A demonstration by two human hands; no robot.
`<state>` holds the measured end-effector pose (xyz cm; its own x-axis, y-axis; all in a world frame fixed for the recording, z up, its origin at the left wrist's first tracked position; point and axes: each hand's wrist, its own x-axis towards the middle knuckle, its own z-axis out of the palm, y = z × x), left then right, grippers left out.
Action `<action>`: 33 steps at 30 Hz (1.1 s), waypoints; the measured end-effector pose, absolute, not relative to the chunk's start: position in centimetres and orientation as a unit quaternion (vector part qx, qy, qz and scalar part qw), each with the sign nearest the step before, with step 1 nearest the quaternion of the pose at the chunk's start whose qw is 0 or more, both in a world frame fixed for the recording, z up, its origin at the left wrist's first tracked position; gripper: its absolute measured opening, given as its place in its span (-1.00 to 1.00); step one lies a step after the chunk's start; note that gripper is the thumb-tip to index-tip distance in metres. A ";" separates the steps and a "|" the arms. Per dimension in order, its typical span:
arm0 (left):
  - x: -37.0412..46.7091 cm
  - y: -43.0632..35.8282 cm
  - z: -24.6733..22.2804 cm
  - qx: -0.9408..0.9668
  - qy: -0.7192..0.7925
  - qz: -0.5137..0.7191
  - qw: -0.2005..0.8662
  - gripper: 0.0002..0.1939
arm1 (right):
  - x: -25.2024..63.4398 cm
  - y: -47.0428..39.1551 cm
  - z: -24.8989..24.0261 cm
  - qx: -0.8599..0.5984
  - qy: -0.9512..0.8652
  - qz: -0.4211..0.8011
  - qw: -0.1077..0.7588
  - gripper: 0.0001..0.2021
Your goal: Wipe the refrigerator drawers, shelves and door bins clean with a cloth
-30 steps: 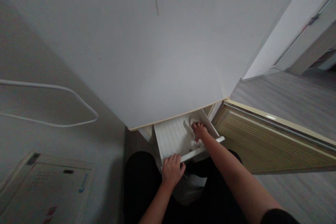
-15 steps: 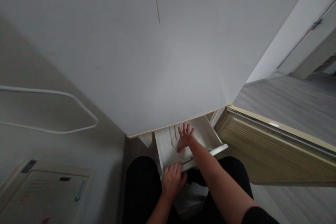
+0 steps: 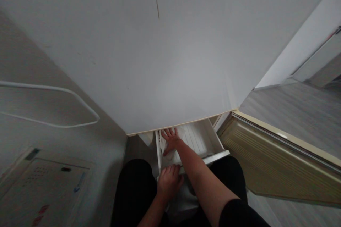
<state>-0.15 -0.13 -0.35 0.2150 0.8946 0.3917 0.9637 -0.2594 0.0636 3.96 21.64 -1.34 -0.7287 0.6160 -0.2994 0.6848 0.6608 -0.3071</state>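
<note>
A white pull-out drawer (image 3: 205, 138) with a ribbed floor stands out from under a large pale panel (image 3: 181, 60). My left hand (image 3: 169, 181) has its fingers curled over the drawer's front edge, near the left corner. Inside the drawer, at its left side, my right hand (image 3: 171, 141) lies palm down with fingers spread. Beneath it is a thin white cloth or sheet (image 3: 181, 132), partly hidden by the hand. Which material it is I cannot tell.
An opened door (image 3: 277, 152) with a ribbed yellowish inner side stretches to the right, over grey wood-look floor (image 3: 287, 103). On the left wall hang a white cable loop (image 3: 66, 94) and a panel box (image 3: 50, 188). My knees flank the drawer.
My right hand has moved left across the drawer and now rests on the white sheet. More of the ribbed floor shows at right. My left hand stays at the front edge.
</note>
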 end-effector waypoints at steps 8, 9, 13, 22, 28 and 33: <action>-0.1 -0.2 -0.1 -0.776 -0.599 -0.177 0.088 -0.73 | 14.2 24.8 -0.9 0.526 0.814 -0.228 0.094 0.38; 0.0 -0.2 -0.1 -0.776 -0.597 -0.181 0.090 -0.73 | 15.9 25.1 -1.0 0.557 0.793 -0.228 0.097 0.40; 0.1 -0.2 0.1 -0.771 -0.600 -0.193 0.090 -0.76 | 20.3 24.9 -1.4 0.595 0.759 -0.234 0.125 0.48; 0.3 -0.1 0.6 -0.763 -0.613 -0.197 0.053 -0.74 | 15.9 21.3 -0.5 0.653 0.714 -0.172 0.186 0.64; 0.3 0.0 1.1 -0.769 -0.613 -0.174 0.047 -0.79 | 12.8 20.0 0.2 0.630 0.724 -0.178 0.217 0.73; 0.4 0.0 1.1 -0.768 -0.618 -0.163 0.044 -0.80 | 8.9 19.0 -0.4 0.591 0.741 -0.171 0.269 0.74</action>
<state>0.36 0.02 1.13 0.1843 0.9344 0.3047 0.9632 -0.2334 0.1330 8.88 19.00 -0.40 -0.1573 0.7837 -0.6009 0.9679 0.2430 0.0635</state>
